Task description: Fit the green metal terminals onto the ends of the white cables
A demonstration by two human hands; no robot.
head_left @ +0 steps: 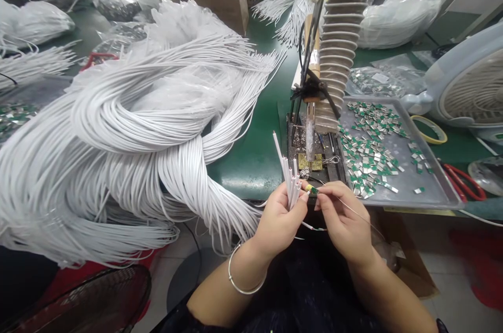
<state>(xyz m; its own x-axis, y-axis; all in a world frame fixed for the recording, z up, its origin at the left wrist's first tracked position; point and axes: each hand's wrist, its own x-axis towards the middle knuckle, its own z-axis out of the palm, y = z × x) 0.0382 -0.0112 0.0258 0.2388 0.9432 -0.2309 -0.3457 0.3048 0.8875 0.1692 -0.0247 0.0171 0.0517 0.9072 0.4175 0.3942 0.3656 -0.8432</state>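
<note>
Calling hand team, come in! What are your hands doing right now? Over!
Left hand gripping a bunch of white cables. Right hand pinching a small green-tipped piece at their ends. Metal tray of green-and-silver pieces just beyond, to the right.

Wire assy shop, cable bundles (118, 128)

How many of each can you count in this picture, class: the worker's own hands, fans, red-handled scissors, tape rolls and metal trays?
Worker's hands: 2 (left hand, right hand)
Fans: 2 (white fan, dark fan)
Red-handled scissors: 1
Tape rolls: 1
Metal trays: 1
Total: 7
</note>
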